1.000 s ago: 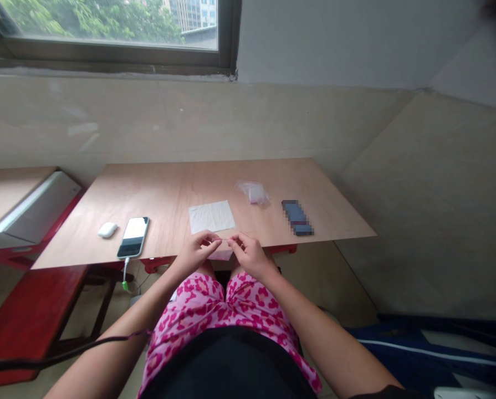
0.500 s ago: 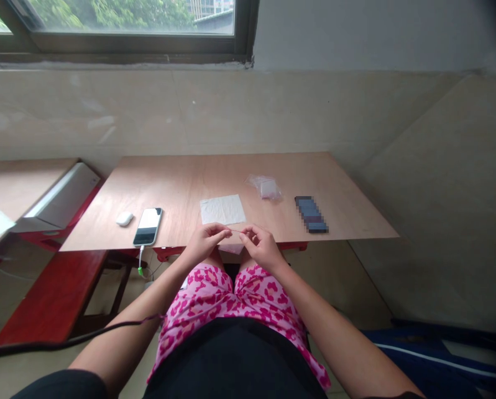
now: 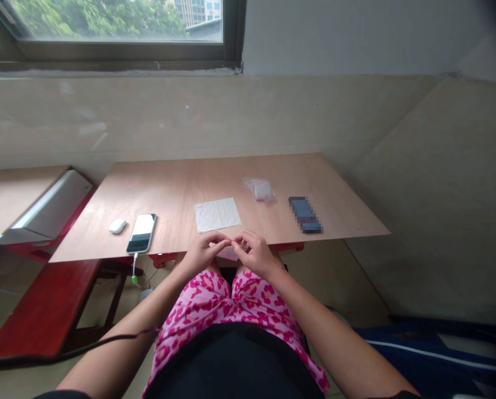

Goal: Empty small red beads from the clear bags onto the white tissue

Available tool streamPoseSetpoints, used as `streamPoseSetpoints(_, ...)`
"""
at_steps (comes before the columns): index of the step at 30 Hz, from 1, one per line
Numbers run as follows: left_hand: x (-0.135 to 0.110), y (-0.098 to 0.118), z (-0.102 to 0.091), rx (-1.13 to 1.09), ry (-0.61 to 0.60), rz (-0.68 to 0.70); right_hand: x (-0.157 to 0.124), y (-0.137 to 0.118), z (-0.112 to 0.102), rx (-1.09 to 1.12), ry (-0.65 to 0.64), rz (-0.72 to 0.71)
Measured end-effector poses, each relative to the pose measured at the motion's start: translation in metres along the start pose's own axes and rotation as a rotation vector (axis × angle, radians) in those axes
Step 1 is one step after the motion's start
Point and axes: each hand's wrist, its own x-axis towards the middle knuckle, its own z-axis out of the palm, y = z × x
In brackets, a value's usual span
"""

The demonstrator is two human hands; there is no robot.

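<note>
Hands: the left hand (image 3: pixel 204 255) and the right hand (image 3: pixel 256 256) sit close together at the near edge of the surface, both narrowly pinched.
Fingertips: those of the two hands (image 3: pixel 226 241) almost meet; anything held between them is too fine to make out.
Under the hands: a pale pink sheet (image 3: pixel 228 254) lies partly hidden just below the fingers, at the surface's edge.
Surface: a plywood tabletop (image 3: pixel 177 188) on a red frame (image 3: pixel 164 260).
On it: a white paper sheet (image 3: pixel 217 214) lies just beyond the hands, and a clear plastic bag (image 3: pixel 259 189) sits farther back. To the right is a blurred dark rectangular object (image 3: pixel 305 215). To the left are a smartphone (image 3: pixel 141 233) with a white cable (image 3: pixel 134 267) and a small white oval object (image 3: pixel 117 226).
Room: a red bench (image 3: pixel 40 307) stands at left, below a tiled wall (image 3: pixel 272 116) and a dark-framed window (image 3: pixel 106 22) showing trees and buildings.
</note>
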Motion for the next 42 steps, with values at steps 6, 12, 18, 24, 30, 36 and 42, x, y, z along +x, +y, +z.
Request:
streamPoseSetpoints(6, -0.001, 0.002, 0.000, 0.026, -0.004, 0.012, 0.000, -0.002, -0.002, -0.007, -0.010, -0.027)
streamPoseSetpoints(12, 0.001, 0.001, 0.005, 0.045, -0.008, 0.022, 0.000, -0.001, -0.002, -0.030, -0.004, -0.020)
streamPoseSetpoints(18, 0.003, -0.006, 0.001, 0.026, 0.045, -0.019, 0.003, 0.001, -0.006, 0.019, 0.024, 0.010)
streamPoseSetpoints(24, 0.003, -0.003, -0.004, 0.015, 0.036, -0.004, 0.003, 0.006, -0.005, 0.045, 0.046, 0.037)
streamPoseSetpoints(30, 0.002, 0.003, -0.003, 0.023, 0.041, 0.031, 0.002, 0.004, -0.004, 0.058, 0.037, 0.044)
streamPoseSetpoints(36, 0.003, 0.001, -0.002, 0.043, 0.031, 0.061, 0.002, 0.002, -0.002, 0.063, 0.027, 0.035)
streamPoseSetpoints(42, 0.003, 0.004, 0.002, 0.055, 0.013, 0.091, 0.000, 0.004, 0.002, 0.040, 0.010, 0.052)
